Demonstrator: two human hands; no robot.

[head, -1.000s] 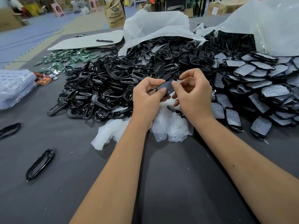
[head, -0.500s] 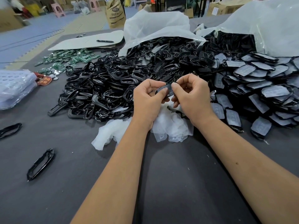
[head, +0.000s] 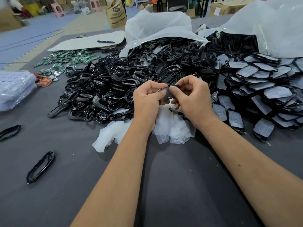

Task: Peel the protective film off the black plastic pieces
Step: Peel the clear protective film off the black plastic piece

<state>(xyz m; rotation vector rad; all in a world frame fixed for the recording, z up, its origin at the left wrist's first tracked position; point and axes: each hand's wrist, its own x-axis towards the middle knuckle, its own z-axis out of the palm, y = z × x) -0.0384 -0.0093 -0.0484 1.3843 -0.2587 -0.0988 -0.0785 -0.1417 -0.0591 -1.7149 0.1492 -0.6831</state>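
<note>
- The black plastic piece [head: 167, 94] is held above the grey surface [head: 180, 185], its long axis running between both hands.
- The left hand [head: 147, 99] has a closed grip on its near-left end.
- The right hand [head: 191, 97] pinches its upper right edge, probably where the film lifts.

A factory-style workshop: beyond the fingers [head: 164, 92], a heap of black plastic frames [head: 105, 86] covers the grey desk [head: 164, 185], with green circuit boards [head: 68, 60], cardboard boxes [head: 221, 8] and a sack [head: 116, 13] farther off.
</note>
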